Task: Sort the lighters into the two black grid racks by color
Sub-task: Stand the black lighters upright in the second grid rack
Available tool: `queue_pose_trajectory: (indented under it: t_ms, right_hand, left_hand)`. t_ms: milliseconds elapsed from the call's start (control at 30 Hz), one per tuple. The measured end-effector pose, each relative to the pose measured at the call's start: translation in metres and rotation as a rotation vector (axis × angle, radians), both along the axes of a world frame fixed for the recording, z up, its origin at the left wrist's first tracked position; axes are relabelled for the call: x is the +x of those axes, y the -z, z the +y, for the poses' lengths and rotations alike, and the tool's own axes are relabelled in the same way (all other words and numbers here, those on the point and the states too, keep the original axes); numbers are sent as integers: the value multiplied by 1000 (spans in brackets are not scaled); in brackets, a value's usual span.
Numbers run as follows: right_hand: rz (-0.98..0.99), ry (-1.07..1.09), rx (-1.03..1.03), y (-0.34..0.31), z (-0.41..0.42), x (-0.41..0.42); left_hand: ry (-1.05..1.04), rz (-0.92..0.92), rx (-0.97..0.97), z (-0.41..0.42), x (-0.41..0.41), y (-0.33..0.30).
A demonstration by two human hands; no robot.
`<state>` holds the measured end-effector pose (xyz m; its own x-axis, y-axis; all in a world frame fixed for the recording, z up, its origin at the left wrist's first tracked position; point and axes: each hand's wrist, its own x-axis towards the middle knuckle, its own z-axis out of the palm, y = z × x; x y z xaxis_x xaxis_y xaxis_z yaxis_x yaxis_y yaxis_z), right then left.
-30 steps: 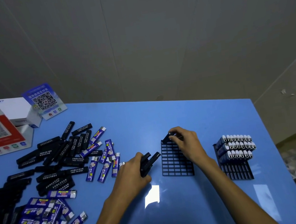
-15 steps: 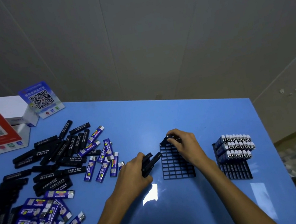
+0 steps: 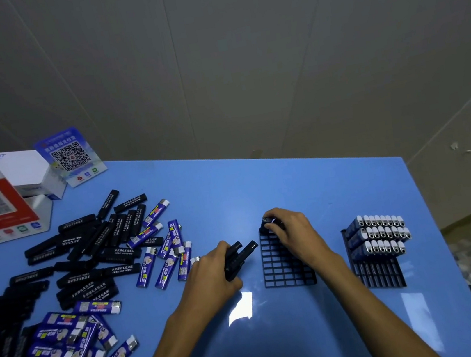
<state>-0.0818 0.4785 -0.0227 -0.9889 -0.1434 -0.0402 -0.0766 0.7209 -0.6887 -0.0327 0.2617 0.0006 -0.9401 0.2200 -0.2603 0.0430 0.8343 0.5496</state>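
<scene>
At frame centre, the right hand [image 3: 292, 231] pinched a black lighter [image 3: 266, 223] over the rack [image 3: 284, 266]; the left hand [image 3: 212, 276] gripped spare lighters [image 3: 238, 259]. Misaligned, it could jam.

Blue table [image 3: 290, 188]. Near left edge: heaps of black lighters [image 3: 85, 246] and blue lighters [image 3: 74, 334]. Far left corner: white box [image 3: 25, 173], two QR-code stands. Toward right edge: two black grid racks [image 3: 284, 266], side by side.

Bare desk [image 3: 290, 188] lies beyond both racks [image 3: 284, 266] and between them. Loose lighters [image 3: 87, 261] crowd the left side; boxes [image 3: 16, 192] block the far-left corner.
</scene>
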Motion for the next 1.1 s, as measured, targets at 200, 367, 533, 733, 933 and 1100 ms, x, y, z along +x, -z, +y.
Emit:
queue_pose_trajectory:
  t_ms: [200,367,533,733,933,1100]
  right_hand:
    - [13,9,-6,1,-2,2]
    - [21,42,66,-3,2,6]
    - [4,105,17,-7,10,19]
    - [-5,123,-315,-31,7,45]
    - [-305,19,-595,-35,4,59]
    - [-359,153,-726,-36,-7,65]
  left_hand:
    - [5,-8,4,0,0,-2]
    - [9,6,-4,1,-3,-4]
    - [22,4,-26,5,-4,-6]
    - [24,-9,-26,13,0,-9]
    - [51,-10,-20,25,6,-11]
    - [82,27,-62,33,11,-22]
